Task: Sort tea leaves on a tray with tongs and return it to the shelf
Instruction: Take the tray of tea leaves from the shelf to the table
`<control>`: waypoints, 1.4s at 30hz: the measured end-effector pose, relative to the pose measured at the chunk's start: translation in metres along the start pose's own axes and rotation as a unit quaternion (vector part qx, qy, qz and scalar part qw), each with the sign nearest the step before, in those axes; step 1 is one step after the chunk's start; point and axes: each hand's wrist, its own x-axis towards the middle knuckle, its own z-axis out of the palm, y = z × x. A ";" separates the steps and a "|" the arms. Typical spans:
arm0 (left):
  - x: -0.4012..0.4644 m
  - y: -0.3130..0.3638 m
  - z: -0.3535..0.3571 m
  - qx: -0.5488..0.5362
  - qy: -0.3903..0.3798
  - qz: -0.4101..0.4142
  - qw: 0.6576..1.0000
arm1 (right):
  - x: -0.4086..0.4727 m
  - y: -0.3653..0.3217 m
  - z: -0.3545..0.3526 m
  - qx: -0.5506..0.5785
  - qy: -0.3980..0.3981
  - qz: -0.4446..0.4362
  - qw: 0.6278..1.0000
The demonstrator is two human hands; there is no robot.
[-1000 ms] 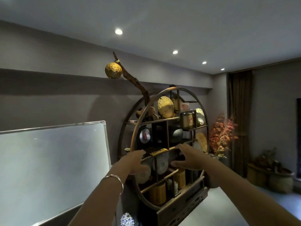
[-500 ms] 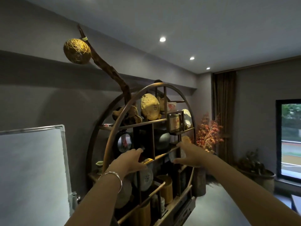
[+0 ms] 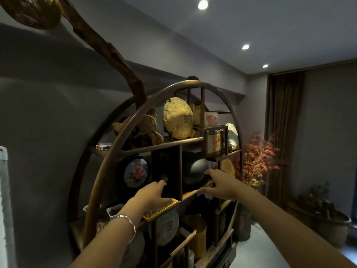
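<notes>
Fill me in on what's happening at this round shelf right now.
A person is reaching both arms into a round wooden display shelf. The left hand rests over the near end of a yellow tray of tea leaves lying on a middle ledge, while the right hand, fingers spread, touches the ledge in front of a dark round pot. No tongs are visible. The tray looks already back on the shelf.

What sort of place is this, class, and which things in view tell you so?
Probably a tea room or tea shop display corner: a round wooden display shelf holds a wrapped tea cake, and the left hand touches a yellow tray of leaves.
</notes>
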 end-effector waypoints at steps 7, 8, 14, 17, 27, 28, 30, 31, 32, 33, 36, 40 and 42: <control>0.075 -0.069 0.087 -0.063 0.004 -0.128 0.990 | 0.118 0.048 0.101 0.072 -0.015 -0.013 0.997; 0.084 -0.081 0.099 -0.077 0.005 -0.144 0.987 | 0.137 0.055 0.115 0.086 -0.014 -0.014 0.996; 0.123 -0.139 0.161 -0.185 -0.022 -0.251 0.950 | 0.237 0.086 0.198 0.137 -0.027 -0.030 0.990; 0.132 -0.156 0.187 -0.207 -0.007 -0.303 0.930 | 0.268 0.105 0.236 0.134 -0.038 -0.040 0.989; 0.139 -0.149 0.243 -0.293 0.111 -0.428 0.848 | 0.311 0.146 0.322 0.108 -0.102 -0.005 0.989; 0.141 -0.146 0.246 -0.296 0.126 -0.448 0.834 | 0.314 0.147 0.329 0.117 -0.098 -0.005 0.988; 0.143 -0.141 0.252 -0.294 0.143 -0.481 0.814 | 0.319 0.150 0.345 0.137 -0.098 -0.007 0.986; 0.145 -0.139 0.255 -0.290 0.152 -0.496 0.804 | 0.320 0.151 0.352 0.148 -0.105 -0.004 0.983; 0.147 -0.135 0.257 -0.291 0.167 -0.509 0.793 | 0.321 0.152 0.359 0.163 -0.116 -0.001 0.980; 0.150 -0.132 0.259 -0.303 0.188 -0.518 0.777 | 0.322 0.153 0.365 0.181 -0.124 -0.001 0.976; 0.162 -0.125 0.262 -0.370 0.240 -0.523 0.730 | 0.322 0.152 0.372 0.264 -0.138 -0.015 0.955; 0.170 -0.122 0.268 -0.440 0.296 -0.512 0.675 | 0.320 0.151 0.367 0.399 -0.169 0.013 0.901; 0.169 -0.121 0.272 -0.458 0.309 -0.507 0.661 | 0.319 0.152 0.363 0.444 -0.191 0.026 0.875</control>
